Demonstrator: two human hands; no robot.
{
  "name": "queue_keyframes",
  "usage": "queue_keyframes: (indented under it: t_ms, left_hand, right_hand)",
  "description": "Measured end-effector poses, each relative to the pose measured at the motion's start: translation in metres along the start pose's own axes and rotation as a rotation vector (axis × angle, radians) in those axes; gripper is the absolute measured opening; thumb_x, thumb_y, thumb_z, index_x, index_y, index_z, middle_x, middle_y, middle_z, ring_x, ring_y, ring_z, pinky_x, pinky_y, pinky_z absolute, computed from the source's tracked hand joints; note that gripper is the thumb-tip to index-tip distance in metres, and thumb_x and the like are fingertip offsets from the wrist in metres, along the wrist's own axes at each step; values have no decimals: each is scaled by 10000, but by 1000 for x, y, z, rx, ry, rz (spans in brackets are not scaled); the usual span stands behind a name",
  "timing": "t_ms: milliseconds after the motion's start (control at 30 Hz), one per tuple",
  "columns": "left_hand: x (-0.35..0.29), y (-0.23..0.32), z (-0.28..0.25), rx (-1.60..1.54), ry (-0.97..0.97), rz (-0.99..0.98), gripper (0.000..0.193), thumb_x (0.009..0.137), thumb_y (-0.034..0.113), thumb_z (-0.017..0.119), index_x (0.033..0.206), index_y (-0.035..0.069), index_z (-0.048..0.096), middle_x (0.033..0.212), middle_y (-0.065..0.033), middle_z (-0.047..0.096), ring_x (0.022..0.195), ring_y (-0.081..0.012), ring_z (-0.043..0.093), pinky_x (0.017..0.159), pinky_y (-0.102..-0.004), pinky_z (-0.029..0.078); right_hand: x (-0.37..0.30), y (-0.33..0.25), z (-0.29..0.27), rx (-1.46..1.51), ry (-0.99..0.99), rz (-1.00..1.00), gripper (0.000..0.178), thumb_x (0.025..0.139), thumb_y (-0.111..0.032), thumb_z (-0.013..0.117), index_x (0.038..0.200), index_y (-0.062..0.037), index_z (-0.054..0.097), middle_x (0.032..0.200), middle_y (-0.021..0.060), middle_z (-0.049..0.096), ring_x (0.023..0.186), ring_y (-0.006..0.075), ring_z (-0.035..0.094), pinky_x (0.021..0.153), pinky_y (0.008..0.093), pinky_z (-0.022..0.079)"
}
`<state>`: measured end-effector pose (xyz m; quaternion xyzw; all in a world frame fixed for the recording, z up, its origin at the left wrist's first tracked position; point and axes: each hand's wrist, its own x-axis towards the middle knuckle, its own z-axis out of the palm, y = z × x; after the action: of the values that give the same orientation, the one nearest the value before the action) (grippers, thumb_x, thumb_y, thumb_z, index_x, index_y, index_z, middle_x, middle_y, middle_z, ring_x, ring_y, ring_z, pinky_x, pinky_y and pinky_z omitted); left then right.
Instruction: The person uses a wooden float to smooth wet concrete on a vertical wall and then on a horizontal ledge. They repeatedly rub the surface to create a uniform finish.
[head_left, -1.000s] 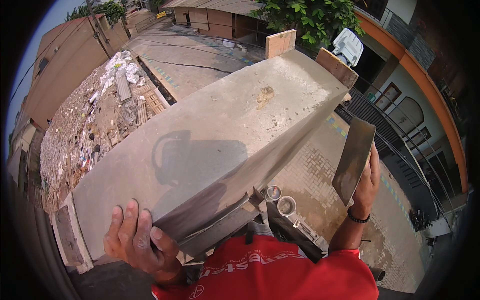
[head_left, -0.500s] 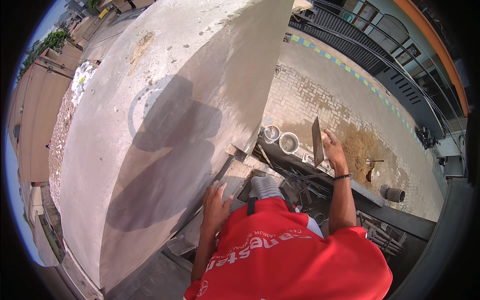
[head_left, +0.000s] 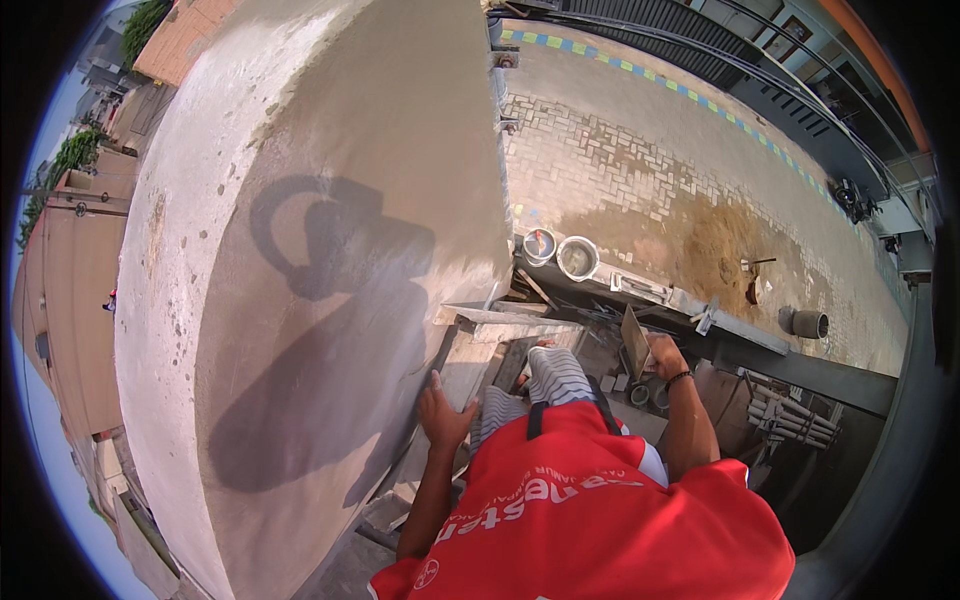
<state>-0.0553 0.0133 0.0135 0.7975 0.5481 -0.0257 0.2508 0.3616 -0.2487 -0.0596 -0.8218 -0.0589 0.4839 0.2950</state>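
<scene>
My right hand [head_left: 662,356] grips a flat plastering trowel [head_left: 634,343], its thin rectangular blade standing nearly on edge beside my knees. Its handle is mostly hidden by my fingers. My left hand [head_left: 444,414] is empty, with thumb and index finger stretched apart. It is beside the foot of the curved, plastered wall [head_left: 330,310]; whether it touches the wall or the ledge I cannot tell. My shadow falls across the wall's smooth grey face. Pale boards [head_left: 510,328] meet the wall just ahead of my legs.
Two buckets [head_left: 577,259] stand on a beam beyond the boards. Far below lie a paved yard [head_left: 600,150], a sand heap [head_left: 720,250] and a dark cylindrical container [head_left: 808,323]. Cables [head_left: 690,55] cross the upper right. Bundled poles [head_left: 790,415] lie at lower right.
My right hand has brought the trowel down and closer to my knees, tilting its blade. My left hand's fingers have spread. The view has swung, showing more of the wall's shaded face.
</scene>
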Motion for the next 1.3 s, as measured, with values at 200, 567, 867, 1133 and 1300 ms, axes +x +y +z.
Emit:
queue_keyframes:
  t_ms: [200, 567, 867, 1133, 1300]
  left_hand:
    - [-6, 5, 1, 69, 76, -126, 1099, 654, 475, 849, 1508, 1, 346, 1271, -250, 546, 1220, -427, 495, 1054, -519, 376]
    - [-12, 2, 3, 12, 111, -172, 952, 607, 390, 898, 1374, -4, 494, 1276, -246, 568, 1226, -443, 506, 1065, -531, 382]
    - [-14, -7, 8, -72, 122, -254, 980, 555, 381, 915, 1366, 3, 515, 1339, -263, 541, 1270, -455, 482, 1091, -546, 366]
    - [-20, -7, -2, -127, 162, -245, 1001, 504, 316, 911, 1365, -6, 516, 1315, -256, 548, 1245, -455, 495, 1080, -537, 377]
    - [-32, -15, -3, -91, 188, -197, 984, 559, 349, 878, 1395, -10, 502, 1350, -235, 539, 1288, -435, 484, 1111, -509, 356]
  right_hand:
    - [20, 42, -6, -274, -205, -70, 235, 876, -212, 645, 1042, -54, 694, 967, 110, 705, 805, 245, 717, 612, 410, 611]
    - [63, 2, -35, -1050, -66, -554, 488, 544, -94, 821, 1003, -61, 657, 894, 141, 694, 908, 326, 682, 784, 383, 540]
    - [79, -26, -43, -164, -45, -232, 292, 870, -208, 650, 1084, -9, 654, 875, 116, 687, 798, 237, 670, 672, 339, 532]
    - [181, 3, -19, 345, -58, 19, 238, 944, -221, 629, 1044, -26, 722, 857, -15, 673, 680, 85, 592, 548, 279, 483]
    - [283, 15, -1, 309, -46, -5, 221, 945, -170, 602, 1109, -59, 701, 813, -22, 638, 657, 85, 598, 484, 291, 482]
